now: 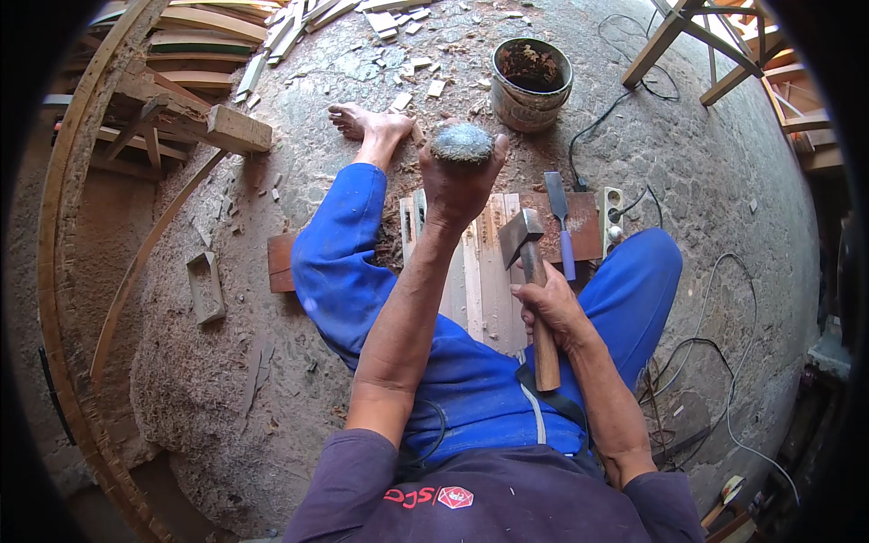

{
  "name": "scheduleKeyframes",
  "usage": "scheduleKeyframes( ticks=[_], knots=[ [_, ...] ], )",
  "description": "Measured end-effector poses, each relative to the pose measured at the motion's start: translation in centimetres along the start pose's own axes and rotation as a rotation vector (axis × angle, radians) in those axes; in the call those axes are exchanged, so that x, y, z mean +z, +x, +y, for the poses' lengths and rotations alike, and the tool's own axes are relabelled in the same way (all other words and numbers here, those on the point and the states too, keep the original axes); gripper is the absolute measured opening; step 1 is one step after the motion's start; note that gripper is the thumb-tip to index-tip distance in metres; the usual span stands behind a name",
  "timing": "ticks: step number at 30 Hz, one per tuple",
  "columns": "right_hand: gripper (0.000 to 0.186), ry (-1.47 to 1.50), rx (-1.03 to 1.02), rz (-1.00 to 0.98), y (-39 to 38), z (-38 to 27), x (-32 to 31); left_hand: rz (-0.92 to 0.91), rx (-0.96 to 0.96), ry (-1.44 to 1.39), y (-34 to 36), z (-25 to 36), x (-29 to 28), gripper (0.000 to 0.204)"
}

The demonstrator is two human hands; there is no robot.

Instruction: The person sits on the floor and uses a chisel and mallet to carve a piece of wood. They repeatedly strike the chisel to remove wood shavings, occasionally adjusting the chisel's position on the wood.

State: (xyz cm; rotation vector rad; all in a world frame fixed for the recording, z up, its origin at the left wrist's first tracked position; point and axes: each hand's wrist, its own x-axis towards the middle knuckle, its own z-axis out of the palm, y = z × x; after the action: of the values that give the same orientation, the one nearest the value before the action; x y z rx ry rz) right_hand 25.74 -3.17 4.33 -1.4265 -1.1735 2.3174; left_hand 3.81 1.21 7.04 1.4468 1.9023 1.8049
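My left hand (457, 190) is raised at the centre, closed on an upright object with a mottled grey, oval, frayed top (462, 143); the rest of it is hidden. My right hand (552, 308), at lower right of it, grips the wooden handle of a hammer-like tool with a steel head (518, 233). Pale wooden pieces (475, 281) with slots and shavings lie between my legs on a reddish board (282, 267). A chisel (562, 235) with a purple handle lies just right of the steel head.
A dirty bucket (529, 100) stands beyond the board. A power strip (611, 217) with cords is at right. Curved timber frames (100, 235) line the left. A wooden stand (688, 45) is at upper right. Offcuts (389, 27) and a small wooden box (205, 285) lie on the floor.
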Motion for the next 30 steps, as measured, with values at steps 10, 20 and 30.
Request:
scheduleKeyframes(
  ticks=[10, 20, 30],
  knots=[
    [0.059, 0.028, -0.006, 0.006, -0.1, -0.1, 0.1, 0.01, -0.066, -0.098, -0.2, -0.8, 0.1, 0.026],
    [0.056, 0.012, 0.0, 0.017, -0.1, 0.2, -0.3, 0.031, 0.018, -0.021, -0.3, -1.3, 0.2, 0.022],
    [0.039, 0.073, -0.001, 0.015, -0.2, 0.0, -0.2, -0.111, -0.11, -0.112, -0.1, -0.4, 0.2, 0.021]
  ],
)
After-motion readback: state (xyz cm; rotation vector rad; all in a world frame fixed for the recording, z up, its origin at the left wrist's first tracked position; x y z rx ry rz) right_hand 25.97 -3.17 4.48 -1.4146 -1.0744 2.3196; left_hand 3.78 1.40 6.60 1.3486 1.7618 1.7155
